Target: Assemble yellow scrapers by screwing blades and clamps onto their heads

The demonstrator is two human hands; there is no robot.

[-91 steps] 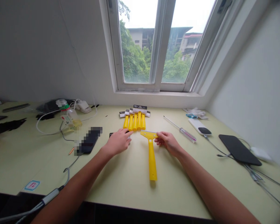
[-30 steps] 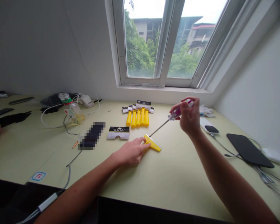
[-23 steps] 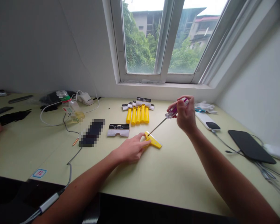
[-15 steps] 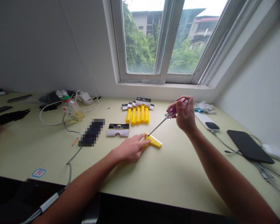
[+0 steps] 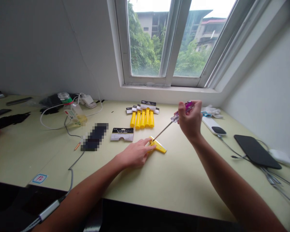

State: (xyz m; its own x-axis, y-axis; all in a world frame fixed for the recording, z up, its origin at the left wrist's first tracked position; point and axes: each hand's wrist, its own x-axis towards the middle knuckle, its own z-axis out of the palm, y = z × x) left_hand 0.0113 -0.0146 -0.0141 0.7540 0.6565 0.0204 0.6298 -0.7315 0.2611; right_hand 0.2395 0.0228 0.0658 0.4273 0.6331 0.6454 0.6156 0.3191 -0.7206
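At mid-frame, the yellow scraper (image 5: 160, 148) is being held against the table (image 5: 174, 187) by the left hand (image 5: 136, 154). Right of centre, the screwdriver (image 5: 174, 118) is being gripped by the right hand (image 5: 191, 119), its tip being rested on the scraper.

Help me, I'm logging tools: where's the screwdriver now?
In the head view, right of centre, the screwdriver is in the right hand, its tip at the yellow scraper, beside the left hand.

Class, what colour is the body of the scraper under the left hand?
The scraper's body is yellow, best seen in the head view.
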